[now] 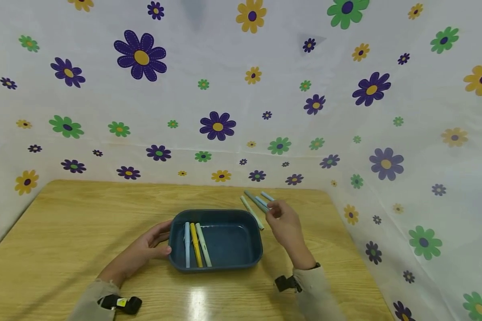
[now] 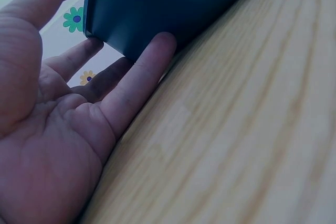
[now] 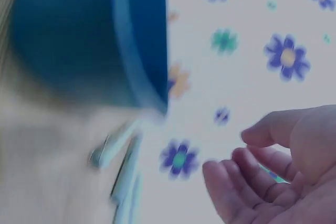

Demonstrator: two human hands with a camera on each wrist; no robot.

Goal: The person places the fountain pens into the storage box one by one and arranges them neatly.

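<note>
A dark blue rectangular bin (image 1: 233, 247) stands on the wooden table. Inside, toward its left end, lie a light blue pen (image 1: 187, 245), a yellow pen (image 1: 195, 245) and a pale green pen (image 1: 203, 245), side by side. My left hand (image 1: 152, 243) rests against the bin's left end, its fairly straight fingers touching the outer wall in the left wrist view. Right of the bin, my right hand (image 1: 286, 224) hovers with loosely bent fingers, empty in the right wrist view. Close by it lie another pale green pen (image 1: 251, 212), a grey-green pen (image 1: 250, 195) and light blue pens (image 1: 267, 195).
The wooden table (image 1: 104, 209) runs back to a white flowered cloth (image 1: 176, 98) that hangs behind it and along its sides. Black camera straps (image 1: 120, 303) sit around both wrists over beige sleeves.
</note>
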